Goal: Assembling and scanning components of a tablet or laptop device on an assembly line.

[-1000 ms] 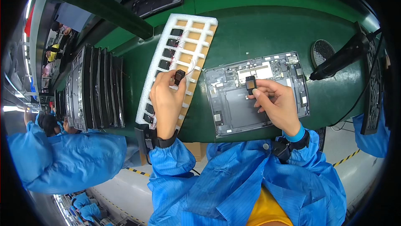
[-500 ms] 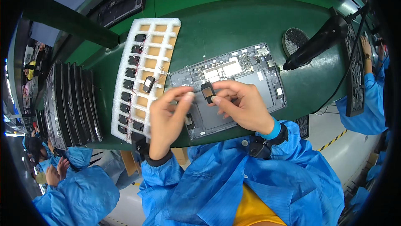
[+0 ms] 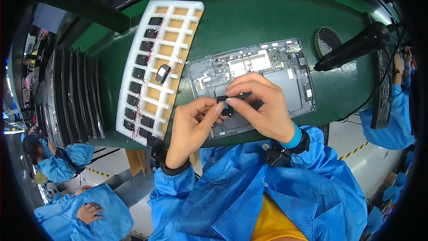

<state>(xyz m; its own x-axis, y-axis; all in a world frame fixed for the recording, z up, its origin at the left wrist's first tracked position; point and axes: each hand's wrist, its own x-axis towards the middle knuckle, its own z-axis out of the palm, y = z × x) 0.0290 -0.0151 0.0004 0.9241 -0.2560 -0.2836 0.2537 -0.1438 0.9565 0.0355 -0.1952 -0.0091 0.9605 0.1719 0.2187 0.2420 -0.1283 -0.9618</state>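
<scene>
Both hands meet over the near half of an opened grey laptop chassis [image 3: 285, 85], which lies flat with its circuit board showing. In my right hand [image 3: 265, 107], thumb and fingers pinch a small black speaker-like module [image 3: 222, 99]. My left hand [image 3: 189, 125] is closed too, its thumb and index fingertip pressed on the module's left end. Fingers cover much of the part. Left of the chassis lies a white foam tray [image 3: 129, 58] with several black modules on thin red wires. One loose module with a pale face [image 3: 163, 73] rests across its cells.
A black electric screwdriver [image 3: 354, 47] points in from the right, beside a round dish of tiny screws [image 3: 328, 40]. Dark panels [image 3: 73, 98] stand in a row at the far left. Co-workers in blue coats [image 3: 100, 205] are at the lower left and right.
My left fingertips have come onto the module, which has tipped so its brownish face no longer shows. The whole view has shifted slightly. A co-worker at lower left has lowered their hands.
</scene>
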